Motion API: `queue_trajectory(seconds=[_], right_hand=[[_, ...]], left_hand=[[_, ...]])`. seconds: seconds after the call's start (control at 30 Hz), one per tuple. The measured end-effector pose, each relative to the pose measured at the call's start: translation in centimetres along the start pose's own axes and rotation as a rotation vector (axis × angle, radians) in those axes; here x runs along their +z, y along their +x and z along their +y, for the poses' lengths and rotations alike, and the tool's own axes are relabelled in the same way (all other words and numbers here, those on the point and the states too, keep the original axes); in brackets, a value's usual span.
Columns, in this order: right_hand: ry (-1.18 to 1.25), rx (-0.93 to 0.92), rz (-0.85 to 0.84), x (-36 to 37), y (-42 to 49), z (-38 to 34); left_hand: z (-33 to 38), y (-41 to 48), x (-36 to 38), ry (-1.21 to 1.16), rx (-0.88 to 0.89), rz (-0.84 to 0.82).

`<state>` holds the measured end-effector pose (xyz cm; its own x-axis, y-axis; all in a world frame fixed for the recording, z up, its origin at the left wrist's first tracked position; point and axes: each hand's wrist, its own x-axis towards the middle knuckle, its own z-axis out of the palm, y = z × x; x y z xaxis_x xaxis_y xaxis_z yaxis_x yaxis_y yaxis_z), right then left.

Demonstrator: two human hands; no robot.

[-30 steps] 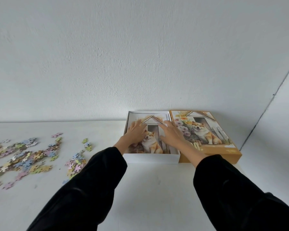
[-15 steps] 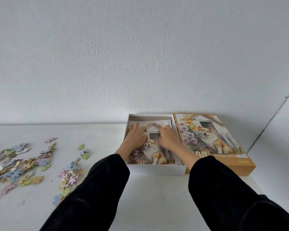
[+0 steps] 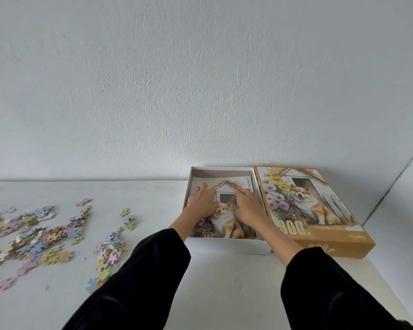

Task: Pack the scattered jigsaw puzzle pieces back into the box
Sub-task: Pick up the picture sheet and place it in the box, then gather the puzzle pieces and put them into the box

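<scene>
The open white box (image 3: 227, 246) stands against the wall, right of centre. Inside it lies a printed reference sheet (image 3: 224, 225) showing a dog and a doghouse. My left hand (image 3: 202, 202) and my right hand (image 3: 247, 207) both rest flat on that sheet, fingers spread, pressing it down into the box. Scattered pastel jigsaw pieces (image 3: 41, 234) cover the table at the left, well away from both hands; a smaller heap (image 3: 109, 248) lies nearer my left sleeve.
The orange box lid (image 3: 320, 225) with the same dog picture lies face up, touching the box's right side. A white wall rises right behind both. The white table (image 3: 224, 287) ends at an edge to the right of the lid.
The sheet has sunk from the box's top down inside it, with both hands moving along on it. My view has tilted down and shifted, so the pieces and box sit lower.
</scene>
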<state>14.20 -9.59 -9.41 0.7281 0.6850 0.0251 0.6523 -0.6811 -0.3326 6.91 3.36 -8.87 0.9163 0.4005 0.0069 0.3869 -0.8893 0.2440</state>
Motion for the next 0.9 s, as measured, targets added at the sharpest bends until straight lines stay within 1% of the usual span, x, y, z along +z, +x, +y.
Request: queue_trajectory(seconds=[0.07,0.13,0.37,0.47,0.57,0.67,0.73,0.9], right_hand=[[0.007,0.016,-0.017,0.3,-0.7,0.0],[0.029,0.025,-0.020,0.4,-1.2,-0.1],[0.121,-0.031,0.034,-1.5,-2.7,-0.5],[0.140,-0.053,0.090,-2.6,-3.7,-1.0],[0.188,-0.085,0.148,-3.8,-4.9,-2.3],[0.270,-0.150,0.182,-5.1,-5.8,-4.2],[0.283,-0.205,0.194,-5.7,-6.4,-5.8],[0.318,-0.311,0.173,-5.4,-8.4,-10.9]], left_hand=[[0.1,-0.4,0.2,0.043,-0.007,-0.066],[0.1,-0.7,0.2,0.034,-0.004,-0.062],[0.4,-2.8,-1.6,-0.142,0.013,0.106],[0.9,-4.4,-2.8,-0.215,0.049,0.176],[1.1,-6.5,-4.1,-0.261,0.055,0.281],[0.6,-9.1,-5.5,-0.288,0.012,0.382],[-0.3,-11.2,-6.1,-0.270,-0.019,0.438],[-4.4,-17.1,-7.3,-0.252,-0.158,0.481]])
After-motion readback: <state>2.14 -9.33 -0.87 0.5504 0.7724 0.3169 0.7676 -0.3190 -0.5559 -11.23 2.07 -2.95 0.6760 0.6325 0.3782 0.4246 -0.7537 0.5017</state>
